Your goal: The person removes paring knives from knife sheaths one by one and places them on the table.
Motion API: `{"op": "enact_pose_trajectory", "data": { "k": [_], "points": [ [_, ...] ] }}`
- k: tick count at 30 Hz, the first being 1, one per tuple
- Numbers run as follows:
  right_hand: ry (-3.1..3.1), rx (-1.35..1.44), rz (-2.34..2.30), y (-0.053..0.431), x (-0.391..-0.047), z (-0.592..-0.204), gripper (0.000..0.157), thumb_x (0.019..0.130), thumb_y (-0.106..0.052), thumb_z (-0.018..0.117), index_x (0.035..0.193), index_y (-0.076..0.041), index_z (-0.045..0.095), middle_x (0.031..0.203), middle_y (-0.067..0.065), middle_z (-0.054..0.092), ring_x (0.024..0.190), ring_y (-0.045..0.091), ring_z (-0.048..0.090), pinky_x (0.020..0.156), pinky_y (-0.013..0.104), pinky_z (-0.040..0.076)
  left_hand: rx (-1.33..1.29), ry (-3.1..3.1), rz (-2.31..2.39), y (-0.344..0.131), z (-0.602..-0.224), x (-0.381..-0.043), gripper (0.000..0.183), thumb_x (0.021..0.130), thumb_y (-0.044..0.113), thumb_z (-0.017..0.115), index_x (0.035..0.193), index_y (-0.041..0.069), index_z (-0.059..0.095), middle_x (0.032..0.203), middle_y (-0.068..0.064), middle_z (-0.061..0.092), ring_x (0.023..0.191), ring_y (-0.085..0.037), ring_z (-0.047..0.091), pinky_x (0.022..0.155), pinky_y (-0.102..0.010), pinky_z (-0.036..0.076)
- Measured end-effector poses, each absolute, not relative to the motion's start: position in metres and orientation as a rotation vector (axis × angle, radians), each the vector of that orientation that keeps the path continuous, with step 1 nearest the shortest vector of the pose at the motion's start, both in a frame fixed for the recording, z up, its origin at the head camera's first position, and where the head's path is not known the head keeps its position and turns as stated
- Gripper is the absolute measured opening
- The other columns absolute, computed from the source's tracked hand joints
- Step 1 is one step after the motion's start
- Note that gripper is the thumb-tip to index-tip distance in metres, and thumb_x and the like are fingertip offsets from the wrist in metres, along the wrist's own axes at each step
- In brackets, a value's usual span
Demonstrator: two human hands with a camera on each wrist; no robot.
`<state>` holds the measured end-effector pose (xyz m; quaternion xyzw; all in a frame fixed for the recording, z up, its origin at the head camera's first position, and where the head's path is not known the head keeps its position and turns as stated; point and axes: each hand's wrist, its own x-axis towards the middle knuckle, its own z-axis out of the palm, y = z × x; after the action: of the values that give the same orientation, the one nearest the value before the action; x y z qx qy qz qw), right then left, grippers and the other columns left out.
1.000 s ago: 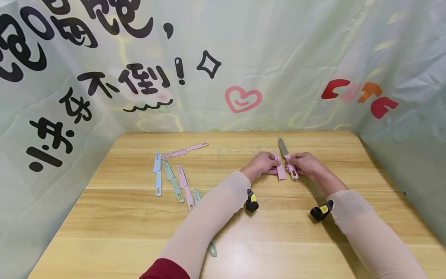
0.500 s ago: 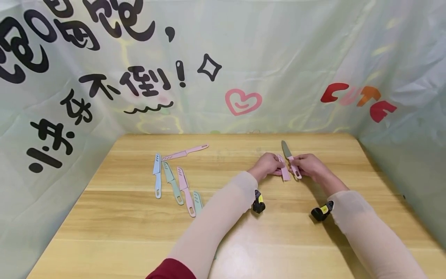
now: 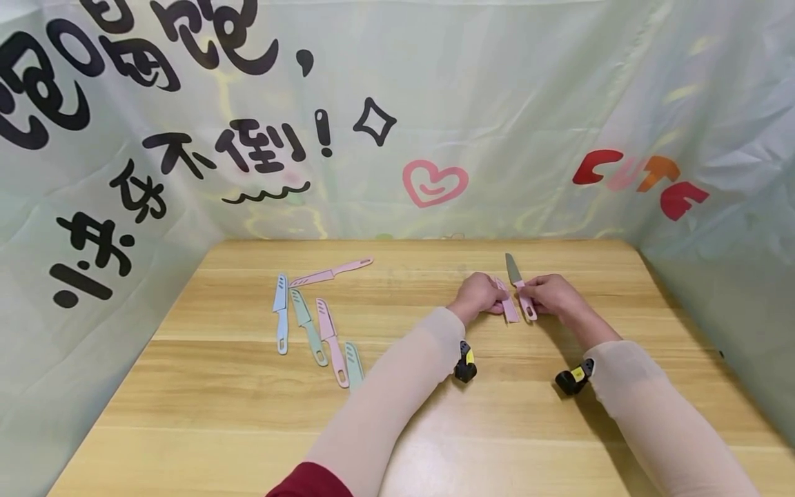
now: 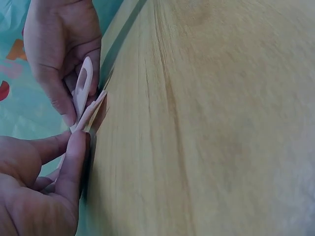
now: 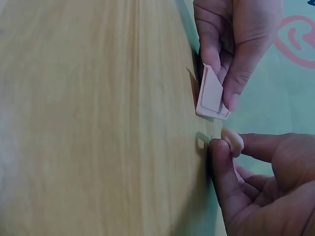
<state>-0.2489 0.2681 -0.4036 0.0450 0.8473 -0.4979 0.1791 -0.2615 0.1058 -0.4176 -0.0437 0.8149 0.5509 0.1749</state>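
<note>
Near the back right of the table, my left hand [image 3: 480, 295] pinches a pink knife sheath [image 3: 511, 310] between thumb and fingers. Beside it, my right hand [image 3: 551, 294] grips the pink handle [image 3: 528, 306] of a knife whose bare grey blade [image 3: 513, 268] points to the back. Sheath and knife lie side by side, a small gap between them in the head view. The right wrist view shows the sheath [image 5: 211, 93] and the handle's end [image 5: 233, 141] close together. From the left wrist, the handle loop [image 4: 83, 88] appears just past the sheath.
Sheathed knives lie at the left of the wooden table [image 3: 186, 393]: a blue knife [image 3: 282, 314], a green knife [image 3: 308, 327], a pink knife [image 3: 332, 342] and another pink knife [image 3: 331, 273]. My left forearm partly hides a green sheath [image 3: 354, 366]. Printed cloth [image 3: 515, 124] stands behind.
My left hand has shifted right with the sheath, and the knife in my right hand has moved slightly right too. The left forearm now covers the green handle seen earlier near the front.
</note>
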Motion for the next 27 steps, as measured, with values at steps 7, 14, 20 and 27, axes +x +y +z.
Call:
{"op": "enact_pose_trajectory", "data": {
  "k": [7, 14, 20, 27],
  "points": [
    [2.491, 0.148, -1.301, 0.27, -0.249, -0.403, 0.043, 0.101, -0.02, 0.053, 0.126, 0.016, 0.054, 0.103, 0.016, 0.067, 0.079, 0.008, 0.062, 0.07, 0.025, 0.058, -0.102, 2.481, 1.433, 0.106, -0.418, -0.258, 0.025, 0.087, 0.02, 0.077, 0.067, 0.011, 0.065, 0.055, 0.0, 0.064, 0.049, -0.009, 0.063, 0.052, -0.017, 0.05],
    [2.469, 0.161, -1.329, 0.271, -0.249, -0.402, 0.047, 0.102, -0.021, 0.054, 0.128, 0.018, 0.052, 0.108, 0.022, 0.068, 0.087, 0.012, 0.067, 0.077, 0.03, 0.059, -0.075, 2.609, 1.288, 0.107, -0.417, -0.254, 0.029, 0.087, 0.028, 0.076, 0.064, 0.015, 0.064, 0.054, 0.002, 0.064, 0.05, -0.008, 0.064, 0.055, -0.016, 0.047],
    [2.415, 0.16, -1.429, 0.275, -0.25, -0.406, 0.047, 0.1, -0.021, 0.058, 0.128, 0.017, 0.052, 0.096, 0.009, 0.07, 0.081, 0.008, 0.066, 0.075, 0.027, 0.059, -0.05, 2.62, 1.277, 0.107, -0.417, -0.253, 0.029, 0.088, 0.028, 0.076, 0.066, 0.015, 0.062, 0.052, 0.003, 0.062, 0.047, -0.008, 0.062, 0.052, -0.017, 0.046],
    [2.306, 0.179, -1.553, 0.282, -0.253, -0.412, 0.049, 0.099, -0.019, 0.059, 0.129, 0.018, 0.05, 0.082, -0.002, 0.068, 0.074, 0.006, 0.064, 0.071, 0.022, 0.058, -0.045, 2.656, 1.247, 0.11, -0.418, -0.253, 0.028, 0.088, 0.03, 0.075, 0.067, 0.016, 0.062, 0.05, 0.004, 0.061, 0.044, -0.006, 0.06, 0.053, -0.016, 0.045]
  ]
}}
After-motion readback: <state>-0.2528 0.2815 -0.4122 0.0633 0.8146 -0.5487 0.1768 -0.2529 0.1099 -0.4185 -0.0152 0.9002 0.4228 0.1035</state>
